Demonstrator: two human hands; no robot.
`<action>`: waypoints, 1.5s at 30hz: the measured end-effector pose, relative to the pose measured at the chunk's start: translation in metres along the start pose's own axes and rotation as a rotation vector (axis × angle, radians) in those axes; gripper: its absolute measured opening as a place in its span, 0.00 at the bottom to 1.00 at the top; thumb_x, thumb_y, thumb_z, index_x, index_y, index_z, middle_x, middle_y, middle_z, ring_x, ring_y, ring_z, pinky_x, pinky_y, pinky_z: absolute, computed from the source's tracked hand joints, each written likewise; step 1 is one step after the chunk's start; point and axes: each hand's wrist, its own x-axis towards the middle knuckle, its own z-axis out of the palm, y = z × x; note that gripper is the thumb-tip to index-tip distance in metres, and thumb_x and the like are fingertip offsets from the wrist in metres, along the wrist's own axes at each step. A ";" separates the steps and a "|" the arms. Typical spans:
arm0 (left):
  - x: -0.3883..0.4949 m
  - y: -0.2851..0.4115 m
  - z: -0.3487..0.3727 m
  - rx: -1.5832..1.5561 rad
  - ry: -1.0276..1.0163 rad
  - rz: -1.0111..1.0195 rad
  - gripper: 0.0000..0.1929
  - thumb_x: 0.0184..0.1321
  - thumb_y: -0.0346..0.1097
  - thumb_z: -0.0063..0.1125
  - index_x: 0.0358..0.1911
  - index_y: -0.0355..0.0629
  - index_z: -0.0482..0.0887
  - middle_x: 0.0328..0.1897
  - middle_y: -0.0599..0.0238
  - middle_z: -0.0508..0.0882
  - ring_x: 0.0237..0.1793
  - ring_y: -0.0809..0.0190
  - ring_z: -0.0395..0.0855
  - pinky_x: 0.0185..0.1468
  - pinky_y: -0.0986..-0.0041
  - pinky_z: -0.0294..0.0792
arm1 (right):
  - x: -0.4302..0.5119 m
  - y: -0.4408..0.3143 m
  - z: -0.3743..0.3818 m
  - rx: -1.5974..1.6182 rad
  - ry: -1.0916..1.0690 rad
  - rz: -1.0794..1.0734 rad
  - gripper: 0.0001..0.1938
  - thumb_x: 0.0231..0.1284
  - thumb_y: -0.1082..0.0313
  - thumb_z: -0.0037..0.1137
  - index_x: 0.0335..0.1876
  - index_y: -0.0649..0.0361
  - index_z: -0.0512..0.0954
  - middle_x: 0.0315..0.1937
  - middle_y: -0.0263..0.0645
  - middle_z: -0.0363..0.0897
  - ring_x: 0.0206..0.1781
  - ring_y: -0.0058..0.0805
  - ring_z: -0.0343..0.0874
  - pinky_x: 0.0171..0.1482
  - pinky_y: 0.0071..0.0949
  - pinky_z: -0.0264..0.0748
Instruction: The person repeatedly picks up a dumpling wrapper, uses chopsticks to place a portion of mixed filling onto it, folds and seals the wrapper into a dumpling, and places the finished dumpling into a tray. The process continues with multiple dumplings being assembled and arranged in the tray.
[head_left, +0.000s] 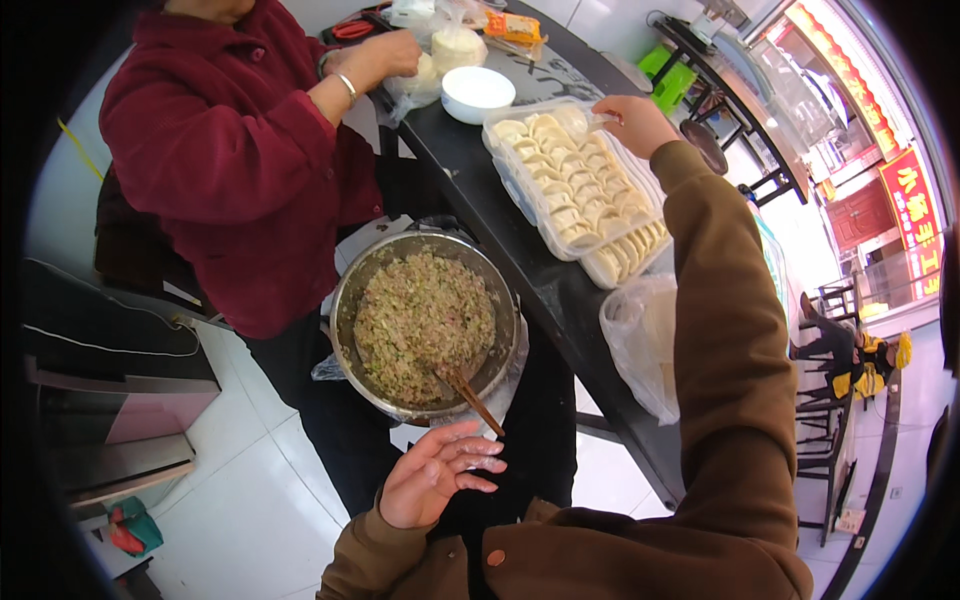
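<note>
My left hand (442, 472) is raised palm up above my lap, fingers apart and dusted with white powder, holding nothing. Just beyond it stands a steel bowl (341, 300) of minced filling (424, 322), with wooden chopsticks (474, 401) leaning out over the rim. My right hand (634, 124) reaches to the far right corner of a clear plastic tray (525, 217). Its fingertips are bent down at a pale piece there; whether they grip it is unclear. Rows of folded dumplings (577, 176) fill the tray, which overlaps another tray of dumplings (626, 255) below.
Across from me a person in a red jacket (225, 165) has their hands at a plastic bag of round wrappers (457, 49). A white bowl (478, 94) and another bag of wrappers (649, 330) are on the black table (555, 300). Further tables and a seated person (840, 356) are at right.
</note>
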 end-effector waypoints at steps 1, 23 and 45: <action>-0.001 0.001 -0.003 -0.005 0.021 0.020 0.32 0.68 0.48 0.46 0.68 0.33 0.57 0.63 0.40 0.71 0.60 0.45 0.75 0.57 0.58 0.72 | 0.011 0.009 0.010 0.008 0.008 -0.050 0.13 0.53 0.70 0.57 0.45 0.55 0.82 0.40 0.45 0.84 0.44 0.45 0.82 0.49 0.38 0.77; -0.007 -0.011 -0.005 -0.040 0.077 0.130 0.26 0.68 0.47 0.45 0.61 0.33 0.65 0.48 0.46 0.79 0.41 0.53 0.81 0.39 0.66 0.76 | -0.186 -0.059 -0.089 0.114 -0.394 0.018 0.09 0.55 0.66 0.62 0.35 0.61 0.76 0.27 0.41 0.77 0.30 0.37 0.78 0.34 0.32 0.73; -0.005 -0.015 0.008 0.028 -0.036 -0.122 0.29 0.70 0.47 0.42 0.66 0.33 0.61 0.58 0.43 0.75 0.59 0.44 0.76 0.57 0.56 0.72 | -0.271 -0.132 -0.080 0.346 0.306 0.188 0.05 0.67 0.75 0.48 0.39 0.68 0.75 0.38 0.43 0.81 0.42 0.27 0.79 0.47 0.23 0.73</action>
